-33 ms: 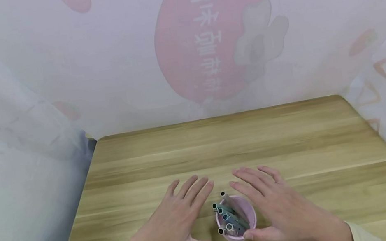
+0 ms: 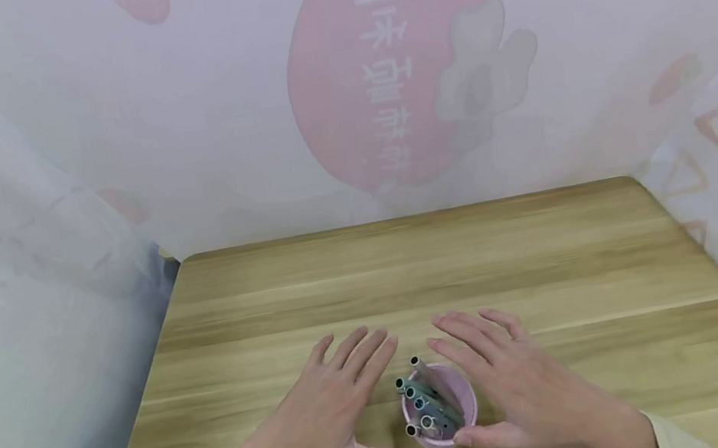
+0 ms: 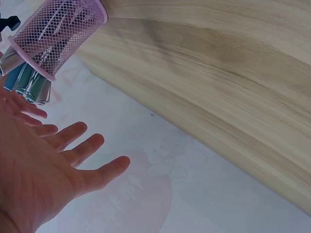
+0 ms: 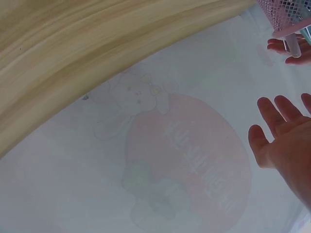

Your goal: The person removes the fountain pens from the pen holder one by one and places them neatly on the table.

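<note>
While both hands flank it, pink mesh cup stands upright at near table edge, mouth up. Left hand and right hand released, fingers straight, gripping nothing; right thumb maybe touching rim, hard to tell. Grey-teal pens inside lean toward far left, long axes tilted. Cup likely light, stiff wire, tippy; best held around wall, both sides. Beyond: patterned pink backdrop

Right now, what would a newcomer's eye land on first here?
A small pink wire-mesh cup crammed with grey-capped marker pens stands near the front edge of the light wooden table. The left hand and right hand flank it, fingers spread. Behind hangs a pale cloth printed with a big pink strawberry.
</note>
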